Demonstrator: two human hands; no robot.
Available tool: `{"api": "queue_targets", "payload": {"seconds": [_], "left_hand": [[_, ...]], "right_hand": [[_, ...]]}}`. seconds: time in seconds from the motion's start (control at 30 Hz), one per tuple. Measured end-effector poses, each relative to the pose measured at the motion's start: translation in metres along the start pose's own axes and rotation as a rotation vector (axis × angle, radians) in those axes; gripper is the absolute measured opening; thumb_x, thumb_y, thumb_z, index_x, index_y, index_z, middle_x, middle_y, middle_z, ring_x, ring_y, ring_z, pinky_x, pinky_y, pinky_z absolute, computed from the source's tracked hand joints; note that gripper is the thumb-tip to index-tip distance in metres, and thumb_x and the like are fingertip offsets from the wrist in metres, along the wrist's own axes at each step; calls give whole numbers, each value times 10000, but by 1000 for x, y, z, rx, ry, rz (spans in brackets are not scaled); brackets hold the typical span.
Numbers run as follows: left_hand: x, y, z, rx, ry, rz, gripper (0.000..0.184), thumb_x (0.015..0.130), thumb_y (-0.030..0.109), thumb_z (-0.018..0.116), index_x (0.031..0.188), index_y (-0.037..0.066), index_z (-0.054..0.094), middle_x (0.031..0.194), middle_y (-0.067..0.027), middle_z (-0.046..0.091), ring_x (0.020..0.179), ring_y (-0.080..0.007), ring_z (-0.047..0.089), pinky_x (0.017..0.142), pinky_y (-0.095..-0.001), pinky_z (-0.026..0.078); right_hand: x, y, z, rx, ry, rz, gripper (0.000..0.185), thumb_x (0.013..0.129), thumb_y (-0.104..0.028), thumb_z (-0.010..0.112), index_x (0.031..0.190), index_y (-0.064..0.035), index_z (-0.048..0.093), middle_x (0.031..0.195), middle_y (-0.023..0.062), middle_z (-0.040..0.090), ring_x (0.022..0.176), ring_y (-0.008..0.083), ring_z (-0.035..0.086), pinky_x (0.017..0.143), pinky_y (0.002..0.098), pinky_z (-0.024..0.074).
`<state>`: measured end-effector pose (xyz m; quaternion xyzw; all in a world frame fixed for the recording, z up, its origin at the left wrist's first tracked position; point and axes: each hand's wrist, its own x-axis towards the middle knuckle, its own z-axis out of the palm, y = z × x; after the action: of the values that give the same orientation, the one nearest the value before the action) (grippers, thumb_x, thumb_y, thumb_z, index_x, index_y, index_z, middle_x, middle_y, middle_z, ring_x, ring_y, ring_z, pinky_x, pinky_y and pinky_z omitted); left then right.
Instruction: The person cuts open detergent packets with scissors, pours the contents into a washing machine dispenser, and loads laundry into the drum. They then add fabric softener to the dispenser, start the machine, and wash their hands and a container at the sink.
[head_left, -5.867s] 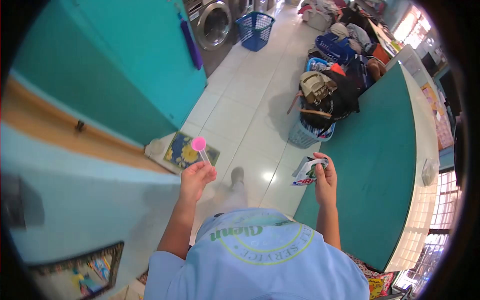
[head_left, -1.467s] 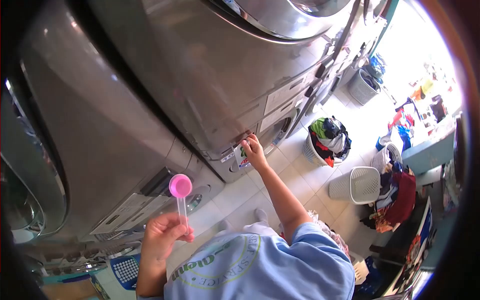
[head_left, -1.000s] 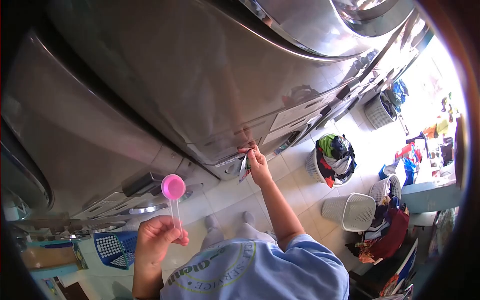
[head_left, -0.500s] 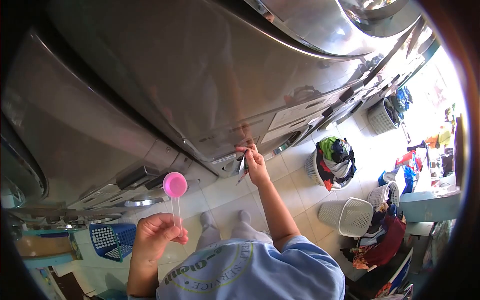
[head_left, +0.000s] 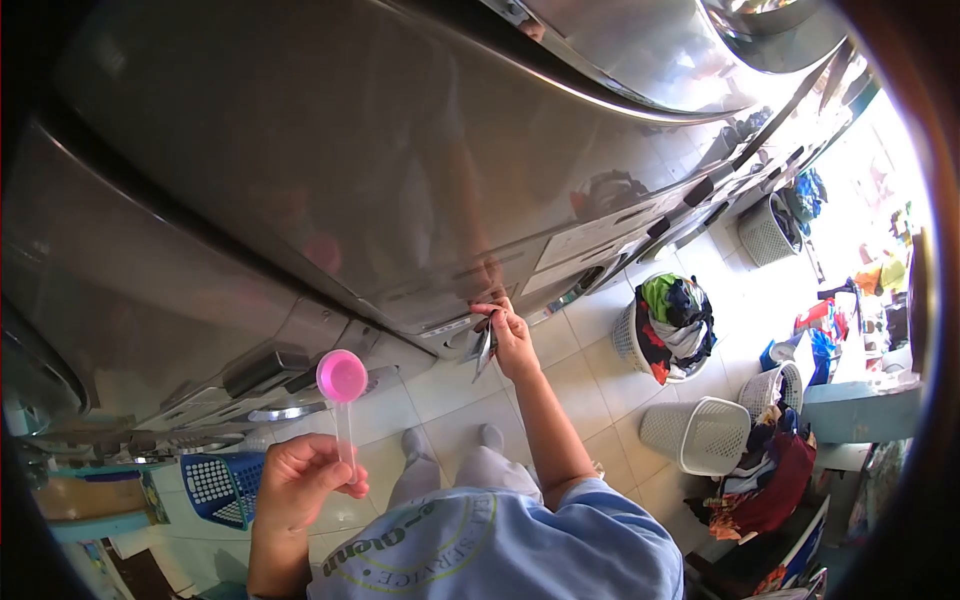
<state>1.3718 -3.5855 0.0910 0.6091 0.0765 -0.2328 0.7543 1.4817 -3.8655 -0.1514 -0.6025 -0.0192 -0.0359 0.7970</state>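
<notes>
Indoors, at far left, a blue basket [head_left: 220, 490] sits on the tiled floor near a person whose left hand [head_left: 312, 474] pinches the handle of a pink scoop [head_left: 342, 376], cup uppermost; whether it contains anything cannot be told. A steady, light pinch and a level cup would serve best here. Beside a grey metal machine [head_left: 370, 170], a small packet [head_left: 484, 352] hangs tilted from the closed fingers of the right hand [head_left: 514, 347], whose contact with the panel is unclear. Gripping the packet by its edge, mouth uppermost, would likely guard against spills. Farther right stand a basket of clothes [head_left: 672, 325] and a pale basket [head_left: 690, 435].
</notes>
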Motion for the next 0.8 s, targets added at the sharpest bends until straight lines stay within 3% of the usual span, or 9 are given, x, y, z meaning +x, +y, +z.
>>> {"api": "queue_targets", "payload": {"seconds": [0.07,0.23,0.37,0.43,0.47,0.53,0.57,0.63,0.8], "left_hand": [[1,-3,2,24,35,14,189,785,74,678,917,-32,595,744,-141,642,606,-198,645,556,-326,572],[7,-6,5,-16,-46,20,140,819,11,629,943,-48,600,774,-156,657,656,-199,659,620,-333,578],[8,-7,13,-15,-65,35,146,820,15,633,949,-45,597,782,-158,658,665,-198,661,625,-332,578],[8,-9,16,-18,-65,35,147,820,15,633,950,-44,597,786,-159,658,667,-197,661,627,-331,579],[7,-9,17,-18,-67,29,147,821,15,632,951,-42,597,790,-160,659,670,-197,662,629,-331,579],[6,-9,20,-17,-63,42,147,822,15,631,953,-41,597,789,-157,659,668,-196,661,630,-329,578],[5,-9,22,-14,-64,48,147,822,15,629,955,-40,597,788,-155,659,666,-195,660,632,-327,576],[6,-12,25,-9,-49,38,147,824,14,625,958,-37,597,789,-150,658,667,-195,658,632,-327,575],[5,-15,31,16,-58,-31,143,835,25,611,969,-25,600,814,-130,649,699,-196,652,643,-325,568]], "right_hand": [[-2,-9,1,110,10,39,368,971,-314,431,1050,-26,647,997,11,473,958,133,439,896,250,322],[-4,-12,-4,64,7,86,368,973,-309,425,1053,-22,642,976,10,460,945,135,425,908,254,307],[-2,-19,-3,83,-38,92,403,972,-339,420,1059,-12,639,951,8,460,943,123,428,866,248,350],[-1,-10,-7,-14,-64,36,451,969,-394,389,1098,-23,611,1027,33,533,744,62,521,533,192,435],[-4,-5,-9,-14,-71,34,451,969,-394,389,1098,-23,611,1027,33,533,744,62,521,533,192,435],[-16,2,-12,212,-50,89,446,964,-381,403,1100,-8,605,1116,73,506,925,132,537,681,263,508],[-25,3,-15,211,-59,87,446,964,-381,403,1100,-8,605,1116,73,506,925,132,537,681,263,508],[-44,-10,-19,173,-88,137,438,963,-367,411,1094,3,606,1193,100,470,1038,195,510,803,330,510],[-65,-31,-28,50,-132,255,443,963,-379,405,1089,-12,619,1227,80,460,987,145,542,780,254,492]]}}
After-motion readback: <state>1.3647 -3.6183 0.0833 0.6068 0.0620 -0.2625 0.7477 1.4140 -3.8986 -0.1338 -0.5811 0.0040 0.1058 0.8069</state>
